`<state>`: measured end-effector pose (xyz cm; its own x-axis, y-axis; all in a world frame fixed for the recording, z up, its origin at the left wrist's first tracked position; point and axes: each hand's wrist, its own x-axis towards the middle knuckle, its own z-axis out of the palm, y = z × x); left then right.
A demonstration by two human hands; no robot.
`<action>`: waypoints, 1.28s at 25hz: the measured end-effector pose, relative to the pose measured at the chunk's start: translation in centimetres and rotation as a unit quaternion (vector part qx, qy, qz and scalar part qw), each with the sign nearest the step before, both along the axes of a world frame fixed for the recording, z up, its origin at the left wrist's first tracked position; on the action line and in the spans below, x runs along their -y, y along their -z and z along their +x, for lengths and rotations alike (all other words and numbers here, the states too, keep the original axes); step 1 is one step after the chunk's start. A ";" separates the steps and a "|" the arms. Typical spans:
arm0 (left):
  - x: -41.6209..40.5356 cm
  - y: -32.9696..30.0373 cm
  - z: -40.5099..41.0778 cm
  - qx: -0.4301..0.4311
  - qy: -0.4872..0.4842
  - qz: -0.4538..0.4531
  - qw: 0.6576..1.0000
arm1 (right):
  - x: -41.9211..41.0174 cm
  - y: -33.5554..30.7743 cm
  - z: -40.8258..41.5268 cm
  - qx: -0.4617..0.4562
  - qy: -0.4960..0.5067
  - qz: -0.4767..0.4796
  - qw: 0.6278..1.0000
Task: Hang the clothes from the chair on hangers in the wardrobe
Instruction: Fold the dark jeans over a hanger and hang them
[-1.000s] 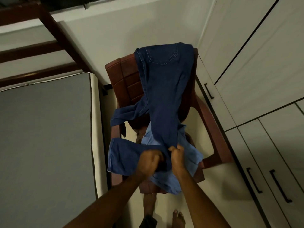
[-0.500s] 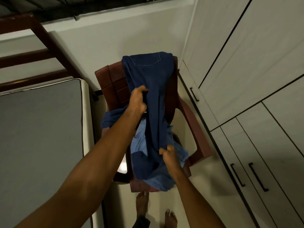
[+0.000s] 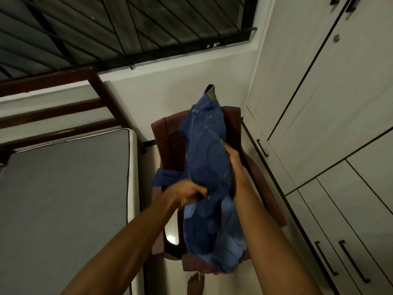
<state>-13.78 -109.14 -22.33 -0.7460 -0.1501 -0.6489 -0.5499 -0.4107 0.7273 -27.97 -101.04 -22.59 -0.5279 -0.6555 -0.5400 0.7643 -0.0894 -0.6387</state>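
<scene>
Dark blue jeans (image 3: 205,158) are bunched up and lifted above the reddish-brown plastic chair (image 3: 168,133). My left hand (image 3: 191,191) grips a fold of them at the lower left. My right hand (image 3: 234,160) clasps the denim from the right side, higher up. A lighter blue garment (image 3: 230,250) hangs below the jeans over the chair seat. The white wardrobe (image 3: 331,116) stands at the right with all its doors shut. No hanger is in view.
A bed with a grey mattress (image 3: 63,199) fills the left side, its dark wooden frame (image 3: 102,90) behind it. A barred window (image 3: 127,28) is above the wall. Black handles (image 3: 353,260) stick out from the lower wardrobe doors. My bare foot (image 3: 194,284) stands before the chair.
Both hands have gathered the jeans and raised them off the chair back. My right hand moved up from the hem to the side of the bundle. The view has tilted upward.
</scene>
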 end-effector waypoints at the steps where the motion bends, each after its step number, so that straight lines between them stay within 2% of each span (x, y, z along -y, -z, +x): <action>1: -0.3 0.5 1.5 0.029 0.045 -0.032 0.998 | 0.0 0.1 0.6 0.001 -0.013 0.023 1.000; 3: 0.0 1.7 4.1 0.045 0.122 -0.038 0.991 | -1.0 0.3 2.2 0.019 -0.012 0.057 0.998; 5: 1.1 3.9 6.6 0.013 0.148 0.040 0.988 | -3.3 -0.1 4.0 0.010 -0.003 0.044 0.999; 8: 0.7 5.8 8.5 -0.004 0.000 0.155 0.988 | -7.3 -0.3 6.3 0.029 0.020 0.007 0.999; 10: -0.5 5.6 8.1 -0.020 -0.133 0.206 0.969 | -9.7 -0.4 7.3 0.039 0.031 -0.005 0.999; 12: -2.0 4.3 6.9 -0.041 -0.222 0.229 0.947 | -11.4 -0.8 8.1 0.022 0.018 -0.008 1.000; 15: -4.6 0.8 5.7 -0.071 -0.262 0.222 0.937 | -13.7 -2.3 9.6 -0.009 0.016 0.000 1.000; 21: -9.1 -5.3 5.4 -0.113 -0.225 0.180 0.951 | -19.3 -6.8 10.2 -0.049 0.040 -0.014 0.998; 24: -11.6 -9.2 4.9 -0.183 -0.219 0.154 0.946 | -22.8 -9.3 9.5 -0.091 0.019 -0.031 0.995; 29: -16.5 -15.1 4.7 -0.237 -0.129 0.070 0.960 | -27.7 -12.1 9.8 -0.183 0.028 -0.006 0.983; 32: -18.6 -16.0 4.7 -0.244 -0.110 0.044 0.962 | -30.4 -13.5 10.0 -0.181 0.059 -0.033 0.981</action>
